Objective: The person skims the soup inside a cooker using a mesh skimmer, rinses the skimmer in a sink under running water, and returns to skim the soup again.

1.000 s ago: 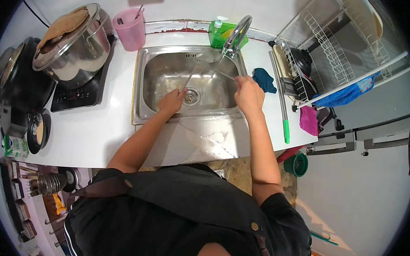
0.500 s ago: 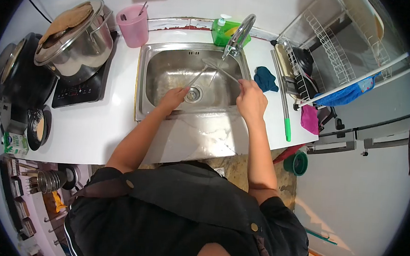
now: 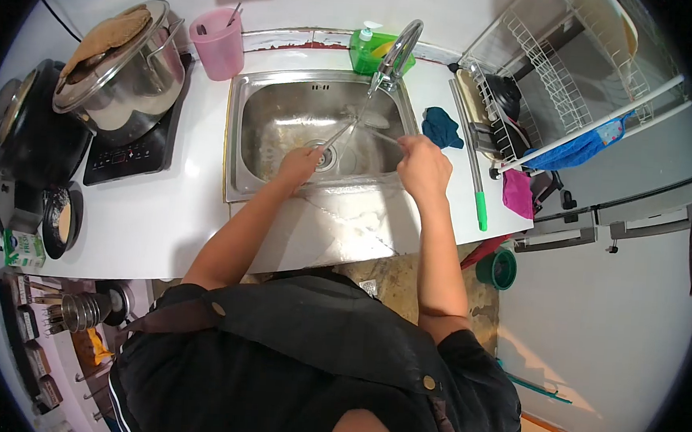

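Over the near left part of the metal sink (image 3: 236,142), my left hand (image 3: 299,166) is closed on a thin metal utensil (image 3: 336,138), whose far end reaches under the tap. My right hand (image 3: 425,167), at the sink's right edge, grips the handle of another metal utensil (image 3: 376,120) with a broad, pale far end. Water runs from the curved tap (image 3: 404,49) onto the area where the two utensils come close together. The exact shape of their far ends is hard to make out. The drain (image 3: 325,161) lies just beside my left hand.
Left: a large pot (image 3: 144,85) on a black cooktop (image 3: 131,158) and a pink cup (image 3: 218,50). Behind the sink, a green soap holder (image 3: 364,55). Right: a dark teal cloth (image 3: 442,128), a green-handled rod (image 3: 482,211) and a white dish rack (image 3: 559,94).
The far end of the right-hand utensil has shifted right and slightly down, and the left-hand utensil has tilted lower. Both hands keep their hold, and water still runs.
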### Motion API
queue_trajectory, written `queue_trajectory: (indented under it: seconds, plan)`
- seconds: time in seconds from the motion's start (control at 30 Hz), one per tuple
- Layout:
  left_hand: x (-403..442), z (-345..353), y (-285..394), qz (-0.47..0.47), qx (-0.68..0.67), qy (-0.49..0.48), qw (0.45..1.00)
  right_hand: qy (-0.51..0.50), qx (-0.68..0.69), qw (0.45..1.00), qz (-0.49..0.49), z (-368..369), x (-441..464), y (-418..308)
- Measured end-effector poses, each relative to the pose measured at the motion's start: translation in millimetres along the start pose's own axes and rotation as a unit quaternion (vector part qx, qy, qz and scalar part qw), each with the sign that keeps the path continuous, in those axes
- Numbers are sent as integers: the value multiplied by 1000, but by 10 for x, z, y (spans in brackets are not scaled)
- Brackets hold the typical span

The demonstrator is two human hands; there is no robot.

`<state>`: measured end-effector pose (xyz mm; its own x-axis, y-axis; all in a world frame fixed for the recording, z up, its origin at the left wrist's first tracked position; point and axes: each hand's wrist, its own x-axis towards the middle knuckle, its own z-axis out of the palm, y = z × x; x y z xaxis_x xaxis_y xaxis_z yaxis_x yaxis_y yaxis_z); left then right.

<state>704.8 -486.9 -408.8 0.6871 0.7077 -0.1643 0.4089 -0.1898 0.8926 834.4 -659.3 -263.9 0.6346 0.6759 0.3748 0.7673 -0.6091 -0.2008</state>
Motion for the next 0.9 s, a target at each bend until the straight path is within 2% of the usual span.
queue_trajectory:
  seconds: [0.07,0.2,0.27,0.33,0.4,0.57,0.67,0.77,0.9]
  plan:
    - [22,-36,-39,6,46,2,999,-79,-23,997,-8,-34,-18,-24]
    - [-5,-115,54,4,169,15,985,-39,-48,997,37,59,-24,-2]
    - [-56,-166,118,-4,176,13,984,-79,-5,997,-15,64,-49,21]
    - [-79,-169,104,-10,183,8,983,-71,-19,997,-3,122,-67,16]
    - [-92,-161,110,35,233,37,971,-61,-35,997,9,140,-79,20]
    - [-246,-190,254,37,277,72,958,-59,3,998,-18,192,-142,-32]
    - [-310,-208,367,46,300,90,949,-60,-23,998,2,209,-136,-41]
    - [-301,-219,355,52,319,103,941,-67,-17,997,-31,155,-161,-60]
    - [-324,-214,439,43,327,111,938,-85,-32,996,-25,167,-160,-41]
